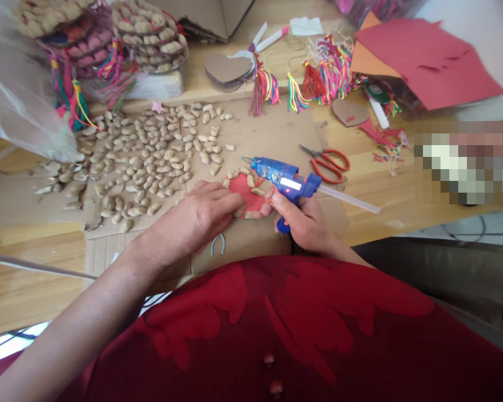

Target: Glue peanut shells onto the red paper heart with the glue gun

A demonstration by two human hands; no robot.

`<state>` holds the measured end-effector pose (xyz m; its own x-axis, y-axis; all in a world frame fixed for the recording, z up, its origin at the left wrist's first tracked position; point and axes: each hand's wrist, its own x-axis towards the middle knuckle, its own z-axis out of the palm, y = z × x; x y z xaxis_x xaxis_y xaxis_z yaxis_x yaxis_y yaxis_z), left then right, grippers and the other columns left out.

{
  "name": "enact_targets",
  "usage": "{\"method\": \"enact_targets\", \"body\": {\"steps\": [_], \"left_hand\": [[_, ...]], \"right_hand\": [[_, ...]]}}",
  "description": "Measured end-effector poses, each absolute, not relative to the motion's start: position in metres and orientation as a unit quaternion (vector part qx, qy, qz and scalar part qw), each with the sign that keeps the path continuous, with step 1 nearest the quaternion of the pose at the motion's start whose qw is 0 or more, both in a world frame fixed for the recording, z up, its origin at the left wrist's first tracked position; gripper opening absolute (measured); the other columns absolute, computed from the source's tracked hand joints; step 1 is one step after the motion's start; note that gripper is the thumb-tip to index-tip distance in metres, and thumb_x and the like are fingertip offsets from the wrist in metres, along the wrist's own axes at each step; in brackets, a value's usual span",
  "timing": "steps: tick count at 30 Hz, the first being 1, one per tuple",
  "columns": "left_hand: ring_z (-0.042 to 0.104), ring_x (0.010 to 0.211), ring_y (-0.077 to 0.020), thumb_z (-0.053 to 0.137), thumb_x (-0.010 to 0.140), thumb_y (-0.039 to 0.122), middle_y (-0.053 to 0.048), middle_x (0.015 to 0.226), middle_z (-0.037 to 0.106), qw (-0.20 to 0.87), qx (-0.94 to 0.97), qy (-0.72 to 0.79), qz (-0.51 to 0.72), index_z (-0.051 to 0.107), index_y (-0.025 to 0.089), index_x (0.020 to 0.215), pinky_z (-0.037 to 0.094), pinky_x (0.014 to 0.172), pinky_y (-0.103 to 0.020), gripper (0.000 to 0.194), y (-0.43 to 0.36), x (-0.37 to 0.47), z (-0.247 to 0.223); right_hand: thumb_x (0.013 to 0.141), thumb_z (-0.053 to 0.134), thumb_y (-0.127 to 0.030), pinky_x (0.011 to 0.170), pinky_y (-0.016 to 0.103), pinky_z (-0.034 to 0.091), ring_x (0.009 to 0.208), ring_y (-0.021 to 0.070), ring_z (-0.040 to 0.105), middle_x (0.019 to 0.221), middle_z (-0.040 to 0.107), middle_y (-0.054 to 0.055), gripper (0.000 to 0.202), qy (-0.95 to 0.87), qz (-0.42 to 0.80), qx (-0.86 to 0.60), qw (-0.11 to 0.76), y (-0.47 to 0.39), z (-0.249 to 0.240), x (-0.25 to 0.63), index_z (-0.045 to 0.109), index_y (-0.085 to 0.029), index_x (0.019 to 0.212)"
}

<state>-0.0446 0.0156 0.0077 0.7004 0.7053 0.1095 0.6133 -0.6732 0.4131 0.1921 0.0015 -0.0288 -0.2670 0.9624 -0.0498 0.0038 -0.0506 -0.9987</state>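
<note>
A blue glue gun (276, 172) is gripped in my right hand (308, 220), its nozzle pointing to the left and a clear glue stick (352, 200) sticking out of its back. Under the gun lies a red heart-shaped piece (245, 192) with peanuts set around its rim. My right thumb and fingers are close to the heart's right side. At the heart's left edge is my left hand (205, 209), back upward, fingers bent and pressed together. What its fingertips hold, if anything, is hidden. A small pale blue bent strip (218, 244) lies just below the left hand.
Loose peanuts (151, 151) spread over the cardboard (272, 123) to the left. Orange-handled scissors (329, 164) lie right of the gun. Behind are cardboard hearts (228, 70), colourful tassels (329, 72), red sheets (427, 61) and stacked peanut pieces (148, 36). A cord (37, 264) crosses at left.
</note>
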Motion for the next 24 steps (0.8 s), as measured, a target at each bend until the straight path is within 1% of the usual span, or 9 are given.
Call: {"method": "enact_targets", "body": {"steps": [4, 7, 12, 17, 24], "left_hand": [[0.061, 0.085, -0.0194, 0.050, 0.100, 0.014, -0.002, 0.086, 0.067, 0.180, 0.909, 0.354, 0.124, 0.065, 0.019, 0.094, 0.042, 0.081, -0.034, 0.018, 0.0160, -0.0449, 0.0068], [0.062, 0.088, -0.0202, 0.050, 0.100, 0.015, -0.004, 0.090, 0.069, 0.178, 0.912, 0.349, 0.120, 0.067, 0.019, 0.095, 0.042, 0.081, -0.034, 0.018, 0.0169, -0.0456, 0.0045], [0.062, 0.088, -0.0202, 0.051, 0.099, 0.016, -0.006, 0.095, 0.069, 0.171, 0.916, 0.337, 0.134, 0.070, 0.018, 0.095, 0.044, 0.079, -0.033, 0.020, 0.0185, -0.0469, 0.0016], [0.061, 0.086, -0.0199, 0.049, 0.100, 0.018, -0.007, 0.094, 0.069, 0.171, 0.913, 0.345, 0.138, 0.072, 0.018, 0.092, 0.045, 0.078, -0.033, 0.025, 0.0190, -0.0472, 0.0020], [0.062, 0.090, -0.0214, 0.052, 0.101, 0.020, -0.008, 0.098, 0.070, 0.167, 0.912, 0.343, 0.150, 0.075, 0.019, 0.097, 0.045, 0.080, -0.035, 0.023, 0.0180, -0.0471, 0.0054]], "right_hand": [[0.098, 0.060, -0.055, 0.054, 0.024, 0.049, 0.072, 0.0144, 0.067, 0.085, 0.071, 0.002, 0.036, -0.545, 0.577, -0.444, 0.416, 0.0014, -0.0283, 0.1913, 0.069, -0.023, 0.085], [0.098, 0.060, -0.054, 0.055, 0.024, 0.051, 0.079, 0.0159, 0.070, 0.087, 0.073, 0.003, 0.035, -0.541, 0.584, -0.437, 0.419, 0.0014, -0.0284, 0.1912, 0.069, -0.022, 0.086], [0.099, 0.060, -0.054, 0.056, 0.024, 0.051, 0.080, 0.0158, 0.071, 0.088, 0.074, 0.003, 0.035, -0.544, 0.580, -0.441, 0.415, 0.0016, -0.0283, 0.1922, 0.069, -0.022, 0.087], [0.098, 0.060, -0.054, 0.056, 0.025, 0.053, 0.082, 0.0170, 0.072, 0.086, 0.073, 0.002, 0.034, -0.536, 0.590, -0.439, 0.415, 0.0017, -0.0267, 0.1915, 0.068, -0.023, 0.086], [0.096, 0.061, -0.057, 0.057, 0.025, 0.053, 0.084, 0.0183, 0.073, 0.086, 0.073, 0.003, 0.036, -0.530, 0.595, -0.447, 0.407, 0.0016, -0.0259, 0.1910, 0.068, -0.023, 0.086]]}}
